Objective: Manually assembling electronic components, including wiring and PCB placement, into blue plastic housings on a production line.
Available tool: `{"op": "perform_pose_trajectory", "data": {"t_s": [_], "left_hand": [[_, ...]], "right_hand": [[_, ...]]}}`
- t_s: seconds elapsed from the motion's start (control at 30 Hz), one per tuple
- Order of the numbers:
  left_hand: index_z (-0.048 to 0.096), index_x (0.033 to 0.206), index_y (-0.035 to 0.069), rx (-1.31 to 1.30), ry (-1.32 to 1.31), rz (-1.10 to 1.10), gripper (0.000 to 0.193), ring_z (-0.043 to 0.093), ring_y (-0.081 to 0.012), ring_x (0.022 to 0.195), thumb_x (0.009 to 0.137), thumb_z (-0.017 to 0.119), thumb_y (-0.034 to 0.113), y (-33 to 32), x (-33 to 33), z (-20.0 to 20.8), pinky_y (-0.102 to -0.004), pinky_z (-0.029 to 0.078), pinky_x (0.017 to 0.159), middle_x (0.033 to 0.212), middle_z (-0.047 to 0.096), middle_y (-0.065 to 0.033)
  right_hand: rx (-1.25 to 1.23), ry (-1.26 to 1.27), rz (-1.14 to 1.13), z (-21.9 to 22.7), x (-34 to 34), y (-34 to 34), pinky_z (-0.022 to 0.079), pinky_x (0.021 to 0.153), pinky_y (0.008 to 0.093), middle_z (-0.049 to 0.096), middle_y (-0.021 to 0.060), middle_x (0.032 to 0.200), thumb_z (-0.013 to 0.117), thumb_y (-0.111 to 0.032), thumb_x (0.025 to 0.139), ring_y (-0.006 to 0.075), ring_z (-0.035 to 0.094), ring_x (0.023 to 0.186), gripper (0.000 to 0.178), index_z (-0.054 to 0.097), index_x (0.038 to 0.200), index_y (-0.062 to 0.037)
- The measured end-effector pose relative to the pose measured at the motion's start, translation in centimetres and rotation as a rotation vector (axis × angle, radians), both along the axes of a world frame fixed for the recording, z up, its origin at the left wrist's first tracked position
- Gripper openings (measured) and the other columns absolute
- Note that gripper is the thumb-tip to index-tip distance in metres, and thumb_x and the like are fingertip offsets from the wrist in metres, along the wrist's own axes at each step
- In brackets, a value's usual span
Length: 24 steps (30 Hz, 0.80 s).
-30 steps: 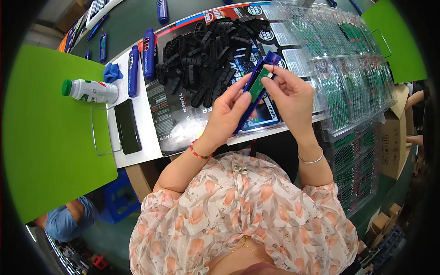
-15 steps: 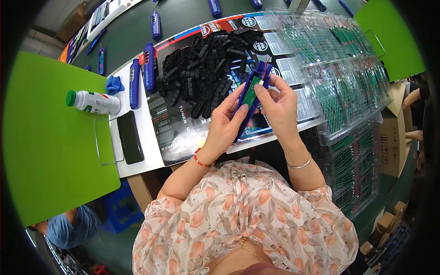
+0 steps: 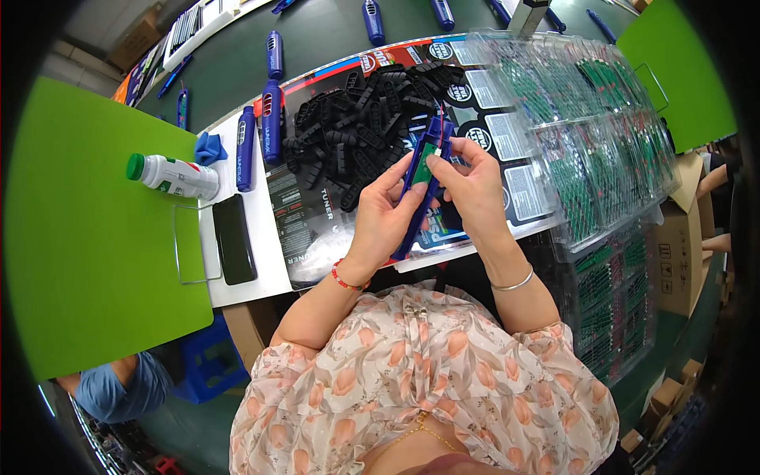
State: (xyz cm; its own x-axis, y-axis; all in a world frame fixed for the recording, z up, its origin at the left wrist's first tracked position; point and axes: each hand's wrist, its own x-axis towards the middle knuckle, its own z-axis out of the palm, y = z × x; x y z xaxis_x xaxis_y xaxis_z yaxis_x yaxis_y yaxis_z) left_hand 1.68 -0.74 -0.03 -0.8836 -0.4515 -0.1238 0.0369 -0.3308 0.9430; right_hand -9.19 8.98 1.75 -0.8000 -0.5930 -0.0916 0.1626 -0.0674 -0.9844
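Between my hands is a long blue plastic housing (image 3: 407,241), tilted with its upper end to the right. A green circuit board (image 3: 426,164) lies in its open face, and a red wire (image 3: 441,123) sticks out at the top. My left hand (image 3: 378,212) is closed around the housing's left side, thumb at the board's lower end. My right hand (image 3: 473,192) is closed on the housing's upper part, its thumb pressing near a small white connector on the board. Just beyond my hands lies a heap of black ribbed plastic pieces (image 3: 364,162).
Clear plastic trays (image 3: 566,210) of green circuit boards are stacked at right. On the left are blue housings (image 3: 246,150), a black phone (image 3: 235,240), a white bottle with a green cap (image 3: 178,176) and a green panel (image 3: 95,237). Another green panel (image 3: 689,87) stands at far right.
The housing and both hands have shifted slightly left in the picture, and the housing stands a little steeper. The table things have moved slightly right and down. My grip looks the same.
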Motion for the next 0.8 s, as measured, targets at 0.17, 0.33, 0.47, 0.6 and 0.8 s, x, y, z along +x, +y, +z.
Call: {"op": "perform_pose_trajectory", "data": {"t_s": [0.17,0.33,0.47,0.6,0.8], "left_hand": [[0.042,0.143,0.001,-0.003,0.026,0.023,0.047,0.062,-0.008,0.066,0.097,0.054,0.005,-0.4,-0.2,0.0,-0.0218,0.051,0.052,0.087,0.067,-0.0068],[0.042,0.142,-0.001,-0.148,-0.026,-0.01,0.047,0.061,-0.0084,0.062,0.097,0.054,0.006,-2.1,-0.7,1.0,-0.0228,0.049,0.051,0.082,0.066,-0.0073],[0.044,0.14,-0.002,-0.3,-0.015,0.056,0.049,0.06,-0.0116,0.052,0.095,0.055,0.012,-10.0,-5.5,2.2,-0.0251,0.046,0.048,0.076,0.066,-0.0092],[0.049,0.135,-0.006,-0.617,-0.155,0.484,0.054,0.063,-0.0124,0.065,0.086,0.063,0.01,-24.8,-11.6,0.0,-0.0262,0.049,0.059,0.083,0.07,-0.0101],[0.07,0.113,0.01,-1.002,-0.635,0.552,0.037,0.065,-0.0366,0.103,0.08,0.056,0.02,-31.7,-19.6,-3.5,-0.0411,0.051,0.09,0.11,0.068,-0.0189]], "right_hand": [[0.02,0.02,-0.019,0.5,0.4,-0.9,0.045,0.048,0.0202,0.065,0.007,0.088,0.068,-0.01,0.086,0.005,0.058,0.063,0.024,0.06,0.103,0.0043],[0.023,0.052,-0.003,-0.4,-0.4,-2.0,0.047,0.051,0.0194,0.063,0.0053,0.093,0.069,-0.014,0.086,0.005,0.059,0.069,0.034,0.057,0.112,0.0046],[-0.051,-0.002,-0.021,0.0,-0.1,-2.3,0.048,0.054,0.0176,0.057,0.0027,0.102,0.071,-0.019,0.087,0.0057,0.059,0.074,0.051,0.049,0.131,-0.0015],[0.051,0.174,-0.097,-0.8,-1.1,-0.4,0.049,0.055,0.0197,0.058,0.0043,0.103,0.066,-0.006,0.088,0.0063,0.06,0.072,0.036,0.057,0.122,-0.002],[0.403,0.751,-0.108,-3.2,-4.2,0.9,0.05,0.06,0.0317,0.065,0.0115,0.084,0.068,-0.006,0.083,0.0202,0.064,0.064,0.017,0.066,0.099,0.001]]}}
